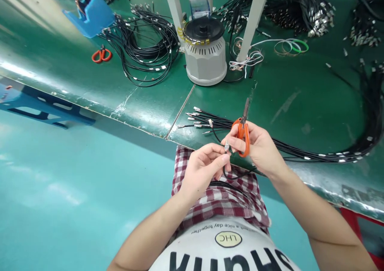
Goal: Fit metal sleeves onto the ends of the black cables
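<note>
A shiny pale-blue floor [75,183] spread left of and below the grey machine [205,65], with a blue plastic stand [42,109] under the edge of the worn green table [156,107]. Left of the machine, a blue tape holder [100,21] carried a brown tape roll [81,3]; red-handled scissors [102,55] and a black cable coil [163,49] lay nearby. On top of the machine sat a black reel [204,29] with yellow strip around its rim.

Nearer the table edge than the machine, the left hand [204,165] pinched a thin black cable [237,177] just below its plug [227,146]. The right hand [262,147] gripped orange-handled scissors [246,143], points away from the body; whether its fingertips also pinched the plug, I couldn't tell. Right of the machine were white wires [256,57] and a long cable bundle [324,157].
</note>
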Action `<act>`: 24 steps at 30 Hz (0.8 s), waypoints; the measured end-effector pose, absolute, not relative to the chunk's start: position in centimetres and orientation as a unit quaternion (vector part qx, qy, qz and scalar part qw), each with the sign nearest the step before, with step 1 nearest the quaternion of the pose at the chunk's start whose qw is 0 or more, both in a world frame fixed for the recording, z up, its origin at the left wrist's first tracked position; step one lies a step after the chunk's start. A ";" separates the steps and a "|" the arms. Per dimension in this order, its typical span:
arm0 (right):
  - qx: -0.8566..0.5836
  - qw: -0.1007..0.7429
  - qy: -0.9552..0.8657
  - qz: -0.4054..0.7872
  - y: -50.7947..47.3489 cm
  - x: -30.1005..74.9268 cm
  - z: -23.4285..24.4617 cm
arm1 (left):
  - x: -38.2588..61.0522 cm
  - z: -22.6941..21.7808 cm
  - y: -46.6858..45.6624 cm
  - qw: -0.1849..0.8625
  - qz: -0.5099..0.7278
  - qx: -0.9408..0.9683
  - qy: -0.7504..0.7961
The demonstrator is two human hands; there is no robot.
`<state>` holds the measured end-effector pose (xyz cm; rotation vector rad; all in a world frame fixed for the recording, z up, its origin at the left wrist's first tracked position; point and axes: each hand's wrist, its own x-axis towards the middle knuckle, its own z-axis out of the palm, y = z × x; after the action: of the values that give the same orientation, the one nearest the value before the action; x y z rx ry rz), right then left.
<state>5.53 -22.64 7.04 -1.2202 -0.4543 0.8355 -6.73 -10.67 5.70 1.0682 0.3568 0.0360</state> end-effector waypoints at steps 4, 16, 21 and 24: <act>-0.548 0.709 -0.225 0.384 -23.0 5.8 6.9 | -6.7 5.8 -10.6 0.835 0.040 0.519 0.176; -0.535 0.716 -0.220 0.390 -23.1 6.1 5.7 | -6.7 5.8 -10.8 0.827 0.018 0.536 0.169; -0.551 0.708 -0.196 0.395 -22.9 5.8 5.5 | -6.5 5.4 -10.6 0.850 -0.015 0.500 0.165; -0.591 0.685 -0.205 0.373 -23.2 6.9 5.7 | -6.7 5.2 -10.3 0.860 -0.016 0.482 0.165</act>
<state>6.88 -23.23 5.69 -1.3251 -0.4591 0.8356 -6.70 -10.29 5.22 1.0111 0.3463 -0.0335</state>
